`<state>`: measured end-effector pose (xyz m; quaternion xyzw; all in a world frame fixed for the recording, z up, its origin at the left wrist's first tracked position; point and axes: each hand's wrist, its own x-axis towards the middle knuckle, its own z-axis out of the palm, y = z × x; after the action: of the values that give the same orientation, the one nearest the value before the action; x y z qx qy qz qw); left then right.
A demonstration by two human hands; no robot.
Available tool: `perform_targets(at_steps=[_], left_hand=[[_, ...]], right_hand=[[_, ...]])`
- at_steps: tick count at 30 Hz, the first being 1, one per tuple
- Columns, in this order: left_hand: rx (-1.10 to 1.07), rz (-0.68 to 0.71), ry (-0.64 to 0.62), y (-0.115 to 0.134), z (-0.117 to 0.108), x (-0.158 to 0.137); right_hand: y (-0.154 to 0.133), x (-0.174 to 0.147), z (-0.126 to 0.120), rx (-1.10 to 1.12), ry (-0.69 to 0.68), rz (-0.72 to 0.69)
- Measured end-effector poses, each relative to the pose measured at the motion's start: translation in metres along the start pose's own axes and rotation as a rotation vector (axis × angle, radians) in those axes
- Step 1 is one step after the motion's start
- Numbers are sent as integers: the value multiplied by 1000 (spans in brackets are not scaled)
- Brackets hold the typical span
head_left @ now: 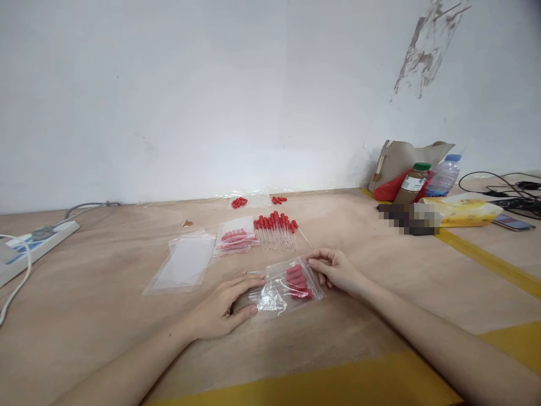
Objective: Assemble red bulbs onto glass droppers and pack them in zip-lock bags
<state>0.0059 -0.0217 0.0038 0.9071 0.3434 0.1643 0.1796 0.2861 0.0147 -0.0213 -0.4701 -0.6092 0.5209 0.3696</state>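
Observation:
A clear plastic zip bag (276, 287) lies on the table between my hands, with several red rubber-like caps (298, 280) inside at its right end. My left hand (224, 301) rests at the bag's left edge, fingers stretched and thumb apart. At the right edge, my right hand (336, 269) pinches the plastic between thumb and fingers. Just beyond sits a bunch of thin clear droppers with red bulb tops (276, 225). Left of them is a stack of filled bags (236, 235) with red pieces, and beside that flat unfilled clear bags (183, 262).
Loose red caps (239, 202) lie on plastic near the wall. A white power strip (40, 248) with cables is at the left. To the right stand a bag (406, 160), a green-capped bottle (412, 183), a clear bottle (446, 175), a tissue pack (469, 212) and a phone (513, 222).

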Motion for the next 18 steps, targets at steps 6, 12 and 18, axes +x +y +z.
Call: perform_targets(at_steps=[6,12,18], left_hand=[[19,20,-16,-1,0,1],[11,41,-26,-3,1,2],[34,29,68,2,0,1]], right_hand=[[-3,3,2,-99,122,58],[6,10,5,-81,16,-31],[-5,2,0,190,-56,-58]])
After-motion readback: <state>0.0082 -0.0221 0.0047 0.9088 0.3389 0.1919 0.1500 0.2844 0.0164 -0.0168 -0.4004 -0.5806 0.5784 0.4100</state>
